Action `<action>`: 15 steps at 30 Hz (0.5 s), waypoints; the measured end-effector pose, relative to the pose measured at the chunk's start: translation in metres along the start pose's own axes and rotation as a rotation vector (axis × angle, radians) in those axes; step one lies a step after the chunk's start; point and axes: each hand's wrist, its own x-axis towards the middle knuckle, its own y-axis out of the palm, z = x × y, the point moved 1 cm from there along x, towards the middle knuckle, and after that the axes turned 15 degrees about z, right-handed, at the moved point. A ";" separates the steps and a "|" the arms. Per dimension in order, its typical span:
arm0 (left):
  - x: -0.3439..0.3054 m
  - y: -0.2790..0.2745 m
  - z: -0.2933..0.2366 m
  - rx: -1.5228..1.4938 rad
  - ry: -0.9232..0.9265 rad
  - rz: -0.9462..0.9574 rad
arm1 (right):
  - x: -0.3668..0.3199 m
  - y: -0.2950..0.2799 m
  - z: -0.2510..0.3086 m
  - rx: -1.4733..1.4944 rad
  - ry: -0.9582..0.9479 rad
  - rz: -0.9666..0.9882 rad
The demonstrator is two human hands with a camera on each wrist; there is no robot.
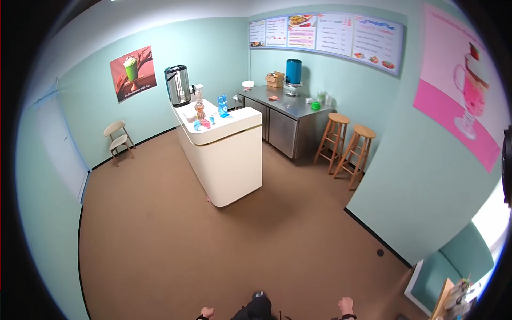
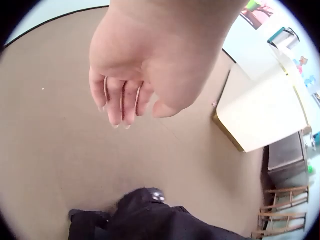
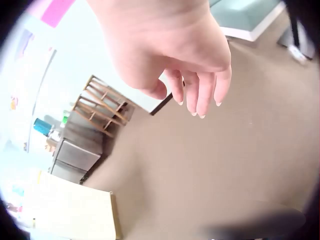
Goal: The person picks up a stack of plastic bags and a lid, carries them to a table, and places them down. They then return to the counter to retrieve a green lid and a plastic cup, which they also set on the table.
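Head view: a person stands on a brown floor [image 1: 229,248], both hands low at the near edge of the scene, one to each side of a dark-clad leg and shoe [image 1: 260,295]. The left hand [image 1: 208,312] is near left, the right hand [image 1: 346,305] near right, the two well apart.

Seen from the left wrist, the left palm faces the camera and the four fingers hang downward in a loose bend, slim gaps between them, the thumb lying to one side. The grip is relaxed and empty, partly open rather than wide. From the right wrist, the right hand mirrors that pose: fingers drooping, gently bent and slightly parted, thumb apart from them, also empty.

The white counter [image 1: 229,165] rises from the floor beyond the hands, touched by neither. On its top are a steel dispenser [image 1: 177,85] at the far left end, an amber bottle [image 1: 200,110] and a blue container [image 1: 222,106] nearer the middle. Behind it to the right, a steel worktop [image 1: 282,101] bears a blue dispenser [image 1: 294,71] and a cardboard box [image 1: 274,80], with two wooden stools [image 1: 336,118] just beside its right end. Near right, past the right hand, a green seat [image 1: 434,274] adjoins the wall beside a cluttered wooden table [image 1: 441,303].
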 end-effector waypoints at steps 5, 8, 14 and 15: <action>0.083 -0.025 -0.086 -0.078 -0.025 -0.103 | 0.142 0.129 0.146 -0.528 -0.123 -0.182; 0.156 -0.042 -0.189 -0.035 0.024 -0.120 | 0.193 0.157 0.175 -0.627 -0.085 -0.143; 0.203 -0.025 -0.404 0.122 0.166 -0.180 | 0.193 0.110 0.162 -0.378 0.575 -0.127; 0.236 -0.027 -0.436 0.097 0.336 -0.138 | 0.188 0.100 0.164 -0.279 0.703 -0.155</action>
